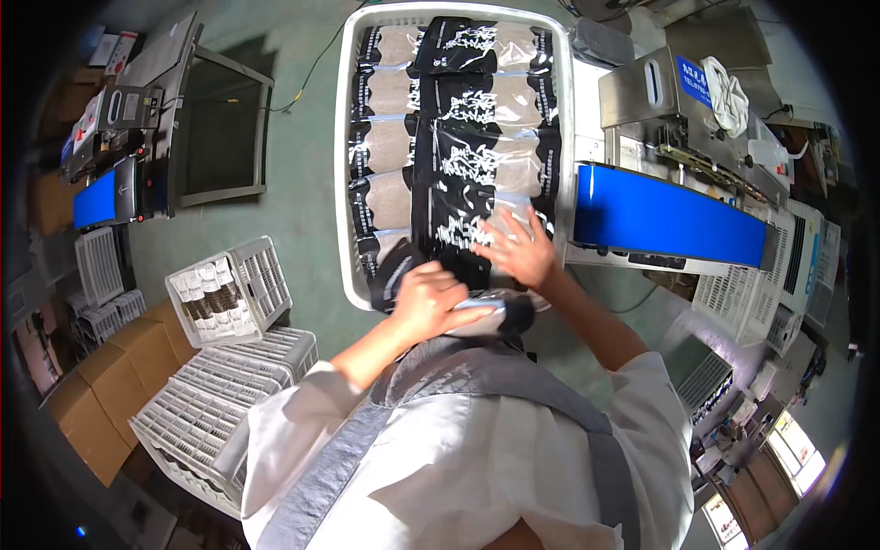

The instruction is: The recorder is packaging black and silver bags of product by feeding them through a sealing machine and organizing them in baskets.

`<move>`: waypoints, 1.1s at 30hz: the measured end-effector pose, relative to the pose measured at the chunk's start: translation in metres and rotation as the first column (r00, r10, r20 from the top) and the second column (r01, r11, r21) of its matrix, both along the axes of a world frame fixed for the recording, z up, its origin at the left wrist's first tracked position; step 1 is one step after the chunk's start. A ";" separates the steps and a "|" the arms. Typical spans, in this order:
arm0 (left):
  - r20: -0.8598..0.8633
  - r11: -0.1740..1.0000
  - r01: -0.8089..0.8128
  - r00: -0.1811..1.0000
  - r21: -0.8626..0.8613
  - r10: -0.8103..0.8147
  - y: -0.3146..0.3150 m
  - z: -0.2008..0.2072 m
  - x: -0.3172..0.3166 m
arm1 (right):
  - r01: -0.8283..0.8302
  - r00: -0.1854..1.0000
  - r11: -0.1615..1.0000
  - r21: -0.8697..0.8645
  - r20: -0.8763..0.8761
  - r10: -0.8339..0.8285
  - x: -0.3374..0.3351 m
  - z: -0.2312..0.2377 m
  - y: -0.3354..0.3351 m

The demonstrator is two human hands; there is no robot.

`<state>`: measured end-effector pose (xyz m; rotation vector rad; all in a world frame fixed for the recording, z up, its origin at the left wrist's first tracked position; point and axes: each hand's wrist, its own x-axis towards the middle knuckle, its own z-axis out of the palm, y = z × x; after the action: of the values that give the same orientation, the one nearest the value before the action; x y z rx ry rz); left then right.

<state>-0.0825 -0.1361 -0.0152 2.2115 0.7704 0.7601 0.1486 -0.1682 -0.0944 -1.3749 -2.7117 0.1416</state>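
Observation:
A white crate in front of me holds rows of flat black packets with white lettering and clear windows showing pale beige contents. At the crate's near edge my left hand is closed around one of these packets, whose dark end and shiny part stick out to the right of my fingers. My right hand has its fingers spread over the packets in the near right part of the crate. Whether its fingertips touch them is hard to tell.
A blue conveyor belt runs right of the crate, beside a steel machine with a white cloth. At lower left, a crate of packs stands by stacked white crates and cardboard boxes. A metal-framed stand is farther left.

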 end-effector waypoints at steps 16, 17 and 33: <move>-0.285 0.888 -0.321 0.863 0.329 0.417 0.001 -0.114 0.082 | 0.438 0.891 0.898 -0.041 -0.117 -0.440 0.040 0.035 -0.016; -0.291 0.875 -0.311 0.856 0.371 0.428 -0.001 -0.114 0.082 | 0.564 0.796 0.826 0.018 -0.277 -0.538 0.036 0.030 -0.029; -0.663 0.800 0.562 0.683 0.209 -0.306 0.011 -0.116 -0.009 | 0.198 0.980 0.980 0.019 0.027 -0.198 -0.001 0.001 -0.066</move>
<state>-0.0910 -0.1253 -0.1312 2.9157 0.3084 -0.0827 0.1480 -0.2341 -0.0938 -1.6431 -2.5716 0.0850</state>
